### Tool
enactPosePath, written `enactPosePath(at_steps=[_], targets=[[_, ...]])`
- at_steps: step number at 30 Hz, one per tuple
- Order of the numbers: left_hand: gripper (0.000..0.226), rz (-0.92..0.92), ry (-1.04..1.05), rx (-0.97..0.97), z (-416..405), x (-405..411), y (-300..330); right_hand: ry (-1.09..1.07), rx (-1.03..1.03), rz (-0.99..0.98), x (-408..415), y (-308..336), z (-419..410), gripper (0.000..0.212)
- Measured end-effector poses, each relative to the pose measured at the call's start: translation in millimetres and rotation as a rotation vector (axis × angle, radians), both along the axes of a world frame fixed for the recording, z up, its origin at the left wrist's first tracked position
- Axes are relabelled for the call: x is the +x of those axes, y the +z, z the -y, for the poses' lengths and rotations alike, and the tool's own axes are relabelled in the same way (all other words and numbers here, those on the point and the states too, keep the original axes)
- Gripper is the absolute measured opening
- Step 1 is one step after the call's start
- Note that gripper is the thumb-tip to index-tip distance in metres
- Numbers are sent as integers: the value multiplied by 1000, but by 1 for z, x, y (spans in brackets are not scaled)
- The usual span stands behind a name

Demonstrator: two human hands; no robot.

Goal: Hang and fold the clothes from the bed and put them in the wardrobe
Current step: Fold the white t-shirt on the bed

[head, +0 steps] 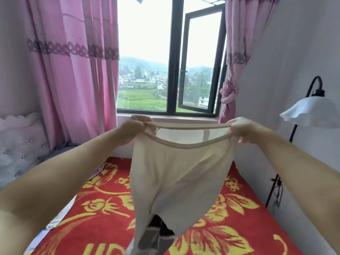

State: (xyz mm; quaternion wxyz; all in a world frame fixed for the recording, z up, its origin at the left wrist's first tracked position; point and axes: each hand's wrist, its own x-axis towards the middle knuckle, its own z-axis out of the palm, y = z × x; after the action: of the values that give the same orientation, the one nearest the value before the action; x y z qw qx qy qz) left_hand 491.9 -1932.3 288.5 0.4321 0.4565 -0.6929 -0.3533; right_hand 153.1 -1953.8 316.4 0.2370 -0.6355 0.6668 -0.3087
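Cream garment; red blanket, yellow floral pattern; pink curtains; white lampshade.

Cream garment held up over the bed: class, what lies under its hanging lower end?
Under the cream garment shows the red floral blanket and part of a dark grey item; the rest of that item is covered.

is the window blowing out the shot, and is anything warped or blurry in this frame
Head view: the sky through the window is blown out white, backlighting the cream garment so its top edge looks translucent; wide-angle distortion bows the curtains and stretches both forearms; the left hand and right hand look slightly soft, and the whole image is mildly smeared.
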Motion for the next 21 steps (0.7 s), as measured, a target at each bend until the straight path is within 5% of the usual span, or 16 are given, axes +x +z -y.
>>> enactPosePath(at_steps=[4,9,12,17,21], targets=[[29,-1,-147,26,-9,-7,11,42,-12,116,8,12,0,49],[20,519,-167,125,-18,-22,-4,134,-216,-12,17,19,-7,42],[15,622,-120,103,-18,-38,-24,178,-288,-123,23,25,-11,42],[27,143,206,118,-4,-36,-21,49,-61,-449,-5,24,-9,38],[35,106,300,-82,-3,-40,-16,120,112,-225,-32,11,-20,24]])
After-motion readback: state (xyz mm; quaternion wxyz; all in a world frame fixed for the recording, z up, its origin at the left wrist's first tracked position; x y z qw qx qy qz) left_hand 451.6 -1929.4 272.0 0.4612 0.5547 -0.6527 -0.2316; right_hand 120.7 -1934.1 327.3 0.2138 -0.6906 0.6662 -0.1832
